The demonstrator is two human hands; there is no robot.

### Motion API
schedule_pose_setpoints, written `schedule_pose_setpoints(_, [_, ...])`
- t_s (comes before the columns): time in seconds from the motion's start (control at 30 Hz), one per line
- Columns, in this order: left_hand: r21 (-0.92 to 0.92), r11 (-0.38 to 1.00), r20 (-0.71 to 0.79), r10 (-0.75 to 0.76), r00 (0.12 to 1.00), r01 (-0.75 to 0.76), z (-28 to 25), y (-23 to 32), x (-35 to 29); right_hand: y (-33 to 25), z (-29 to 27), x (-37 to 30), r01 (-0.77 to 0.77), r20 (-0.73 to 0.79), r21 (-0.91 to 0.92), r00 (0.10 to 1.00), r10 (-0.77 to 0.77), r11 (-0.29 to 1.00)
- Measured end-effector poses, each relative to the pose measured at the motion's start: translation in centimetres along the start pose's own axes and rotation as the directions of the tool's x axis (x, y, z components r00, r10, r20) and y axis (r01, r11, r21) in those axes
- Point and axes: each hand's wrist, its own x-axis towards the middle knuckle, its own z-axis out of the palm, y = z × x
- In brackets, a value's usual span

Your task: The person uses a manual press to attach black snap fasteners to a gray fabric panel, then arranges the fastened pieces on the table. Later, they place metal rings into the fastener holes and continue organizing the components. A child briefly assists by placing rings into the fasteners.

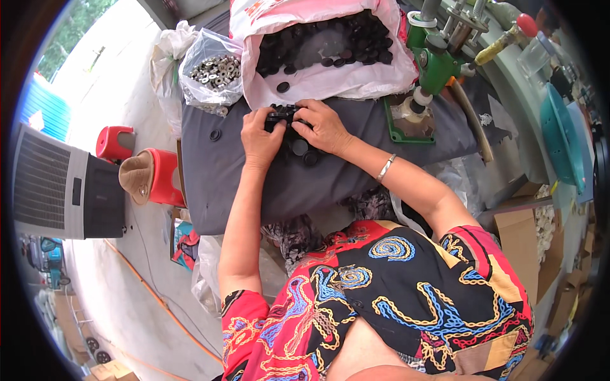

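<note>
Both my hands meet over the grey-covered table, just in front of a white sack (254, 89) of round black plastic caps. My left hand (259, 136) is closed, fingers curled over black caps (279, 115) between the two hands. From the other side my right hand (323, 127) grips the same small cluster with thumb and fingers. How many caps are in each hand is hidden. Below my fingers lie more loose black caps (310, 157) on the cloth. One ring-shaped black cap (215, 134) rests apart on the left, and another (283, 87) sits at the sack's mouth.
Left of the sack stands a clear plastic bag (216, 71) of small metal parts. A green hand press (438, 70) with a red-knobbed lever stands at the right. Red stools (166, 178), a hat (136, 174) and a grey air cooler (51, 181) are on the left.
</note>
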Motion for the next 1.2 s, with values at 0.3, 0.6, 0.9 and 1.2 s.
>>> schedule_pose_setpoints(0.3, [0.191,0.969,0.108,-0.181,0.977,0.158,-6.5,-1.8,-1.8,0.9,-4.5,-2.1,-0.025,0.109,-0.18,0.993,0.045,0.983])
schedule_pose_setpoints(0.6, [0.236,0.96,0.366,0.054,0.929,-0.148,-6.1,0.7,-4.5,-0.2,-1.4,1.1,0.19,0.519,-0.334,0.855,0.012,0.923])
schedule_pose_setpoints(0.9, [0.167,0.975,0.308,0.088,0.947,-0.145,-6.3,3.4,-4.2,2.5,0.2,6.2,0.088,0.564,-0.29,0.82,0.095,0.953])
schedule_pose_setpoints(1.2, [0.416,0.877,0.516,-0.008,0.856,-0.242,-4.6,4.2,-5.3,5.6,3.2,8.8,-0.047,0.589,-0.379,0.758,0.28,0.924])
